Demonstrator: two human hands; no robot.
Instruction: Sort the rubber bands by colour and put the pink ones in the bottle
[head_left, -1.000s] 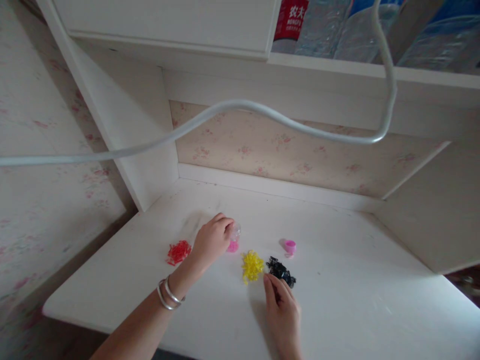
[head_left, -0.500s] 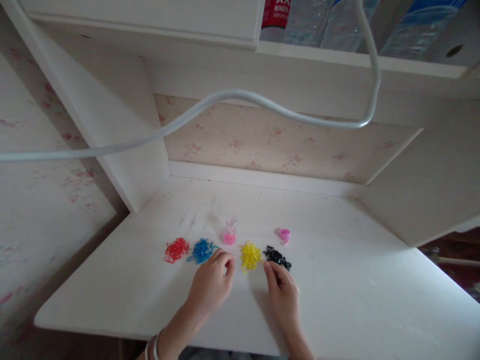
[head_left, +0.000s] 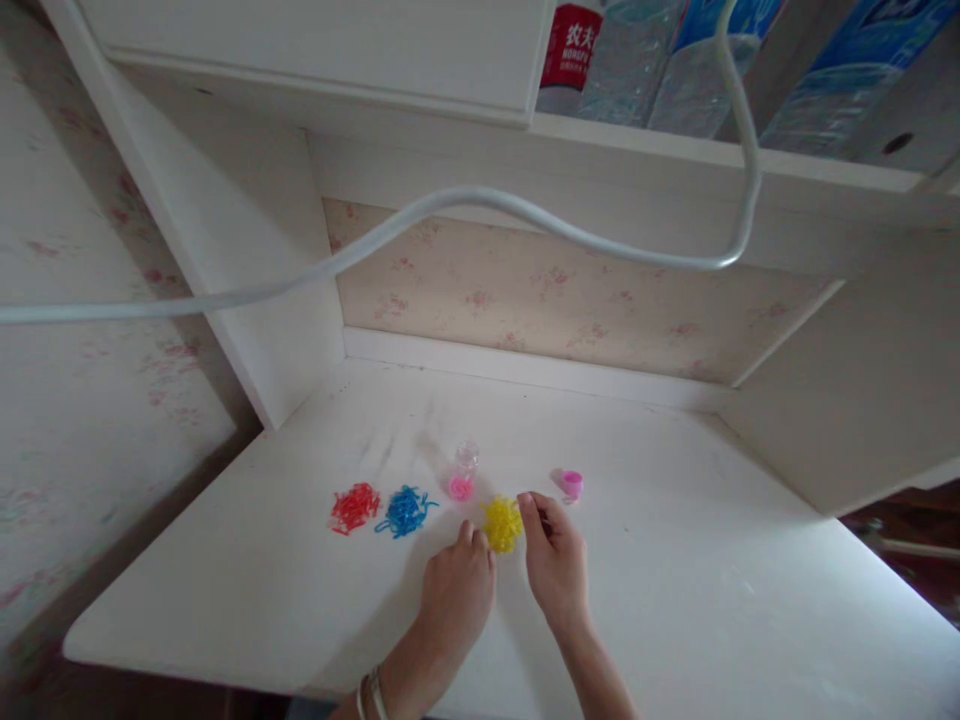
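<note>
Loose piles of small elastic bands lie on the white desk: red bands (head_left: 355,508), blue bands (head_left: 406,511) and yellow bands (head_left: 503,524). My left hand (head_left: 459,578) is closed, its curled fingertips at the near left edge of the yellow pile. Whatever those fingers hold is hidden. Just right of the yellow pile, my right hand (head_left: 556,560) pinches thumb and forefinger together; anything between them is too small to name. It covers the black pile, apart from a dark patch between the fingers. Behind the yellow pile is a small clear container (head_left: 467,457) with a pink end (head_left: 460,487).
A small pink cap (head_left: 572,484) lies beyond my right hand. A thick white cable (head_left: 480,197) crosses the view above the desk (head_left: 675,600). Plastic bottles (head_left: 630,60) stand on the upper shelf, and a side panel (head_left: 277,330) bounds the desk at left.
My left hand has moved right, from beside the blue pile to the yellow pile's edge. My right hand has shifted slightly forward, now covering the black pile. The view has tilted up a little.
</note>
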